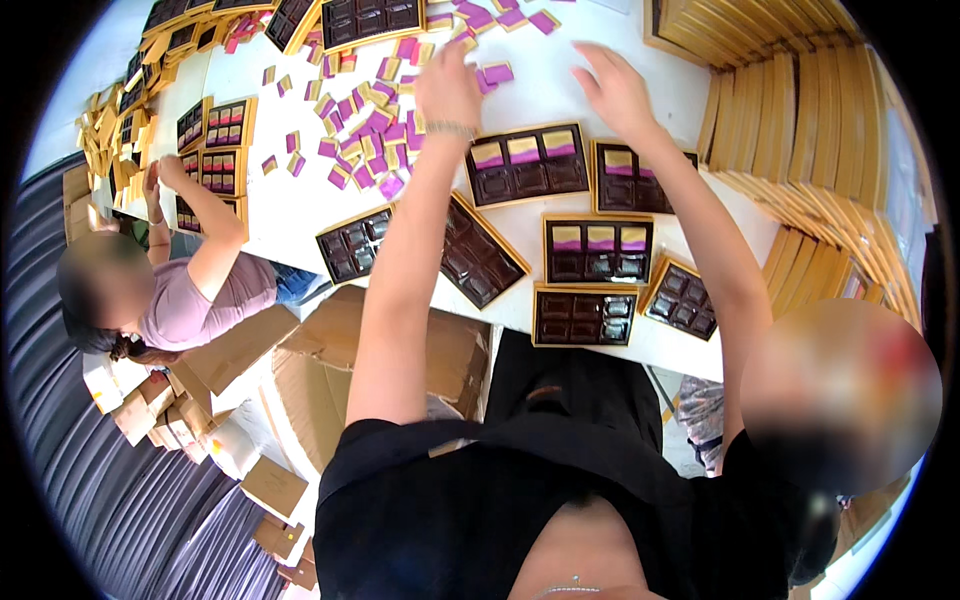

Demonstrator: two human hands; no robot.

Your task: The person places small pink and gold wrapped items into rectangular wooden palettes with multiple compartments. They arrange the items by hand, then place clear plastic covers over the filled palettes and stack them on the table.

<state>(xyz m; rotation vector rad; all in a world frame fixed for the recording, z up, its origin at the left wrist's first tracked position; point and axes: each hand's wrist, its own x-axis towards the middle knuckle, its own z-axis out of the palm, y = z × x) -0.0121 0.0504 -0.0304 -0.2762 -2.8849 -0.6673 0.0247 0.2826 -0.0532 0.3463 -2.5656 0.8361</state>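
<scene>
My left hand (448, 92) reaches over a spread of small purple-and-gold wrapped pieces (375, 135). Its fingertips are beside some of them, but the fingers are mostly hidden behind the hand. To the right, my right hand (612, 92) hovers over the white table, thumb and fingers apart, holding nothing. Below the hands lies a gold-edged box with a dark, six-section tray (528, 180), its upper row filled with purple-and-gold pieces. A similar filled box (598, 262) lies nearer me. My right forearm partly covers another box (618, 190). Plain dark trays (478, 255) lie around them.
Stacked gold-brown boxes (800, 120) line the table's right side. A co-worker in a pink shirt (205, 300) handles similar boxes at left. Another person's blurred head (840, 395) is at lower right. Cardboard cartons (380, 330) stand against the table's near edge.
</scene>
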